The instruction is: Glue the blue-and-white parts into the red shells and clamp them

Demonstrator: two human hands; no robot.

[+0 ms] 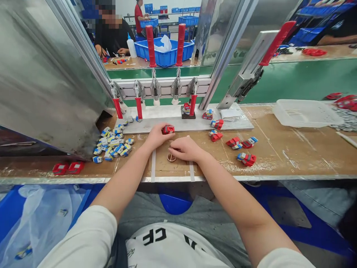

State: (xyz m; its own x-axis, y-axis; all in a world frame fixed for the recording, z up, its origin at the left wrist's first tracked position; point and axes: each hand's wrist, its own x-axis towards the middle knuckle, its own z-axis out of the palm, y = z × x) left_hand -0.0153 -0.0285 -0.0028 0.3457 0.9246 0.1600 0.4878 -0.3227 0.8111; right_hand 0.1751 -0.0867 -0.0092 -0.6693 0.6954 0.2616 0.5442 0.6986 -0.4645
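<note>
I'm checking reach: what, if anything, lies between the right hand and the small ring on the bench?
Nothing visible does. The right hand rests directly over the ring, fingertips at it. The left hand holds a red part off to the side.

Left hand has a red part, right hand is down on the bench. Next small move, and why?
Probably carry the red part in the left hand forward onto the grey fixture plate. The part sits right at the plate's front edge, the plate in front of it looks bare, and the right hand rests by a small ring.

Single head cam, looks fwd and down, close over workbench point(279, 156), wide-angle view
</note>
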